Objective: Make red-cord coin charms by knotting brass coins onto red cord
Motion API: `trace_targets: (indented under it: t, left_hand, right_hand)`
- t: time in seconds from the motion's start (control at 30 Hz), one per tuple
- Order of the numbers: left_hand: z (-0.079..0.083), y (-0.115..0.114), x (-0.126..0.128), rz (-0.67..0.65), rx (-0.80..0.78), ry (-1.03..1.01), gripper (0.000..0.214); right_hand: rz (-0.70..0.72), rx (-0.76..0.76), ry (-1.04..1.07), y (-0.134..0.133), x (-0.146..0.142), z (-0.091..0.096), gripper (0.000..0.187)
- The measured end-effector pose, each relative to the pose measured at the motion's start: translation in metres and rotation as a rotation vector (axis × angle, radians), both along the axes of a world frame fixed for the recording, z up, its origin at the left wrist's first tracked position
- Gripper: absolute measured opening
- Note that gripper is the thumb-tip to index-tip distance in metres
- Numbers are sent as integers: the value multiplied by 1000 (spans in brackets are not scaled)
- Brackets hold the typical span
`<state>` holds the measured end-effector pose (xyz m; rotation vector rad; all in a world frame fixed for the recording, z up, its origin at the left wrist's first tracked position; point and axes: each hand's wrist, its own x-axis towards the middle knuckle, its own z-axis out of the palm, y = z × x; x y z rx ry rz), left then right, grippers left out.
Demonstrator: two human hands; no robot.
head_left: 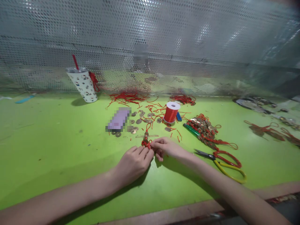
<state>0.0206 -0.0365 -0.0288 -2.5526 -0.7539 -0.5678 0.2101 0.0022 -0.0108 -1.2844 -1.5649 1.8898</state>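
Observation:
My left hand (134,162) and my right hand (166,147) meet at the middle of the green table (47,147). Both pinch a red cord knot (146,143) with coins strung on it, which lies stretched away from me on the table. The fingers of both hands are closed on the cord. Loose coins (138,120) lie just beyond the knot. A spool of red cord (171,112) stands upright behind my right hand.
Yellow-handled scissors (222,162) lie to the right, beside a pile of finished coin strings (206,129) and a green lighter (191,129). A patterned cup with a red straw (83,82) stands at the back left. Red cord scraps (127,97) lie before a perforated metal wall (150,47).

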Motion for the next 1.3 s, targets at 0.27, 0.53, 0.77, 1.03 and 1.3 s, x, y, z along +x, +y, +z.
trace_targets:
  t: [0.27, 0.53, 0.77, 1.03, 1.3]
  left_hand:
    - [3, -9, 6, -74, 160, 43, 17]
    - [2, -8, 4, -194, -4, -61, 22]
    - [31, -2, 1, 51, -763, -427, 14]
    - [24, 23, -6, 252, -1363, -592, 36]
    - [32, 26, -4, 259, -1553, -671, 41]
  right_hand:
    - [-2, 62, -22, -2, -2, -4, 37]
    - [-57, 208, -73, -5, -5, -10, 35]
    - [-38, 293, -30, -7, -2, -14, 32]
    - [-79, 300, 41, -5, -2, -19, 32]
    - [-107, 215, 100, -6, -2, -14, 33]
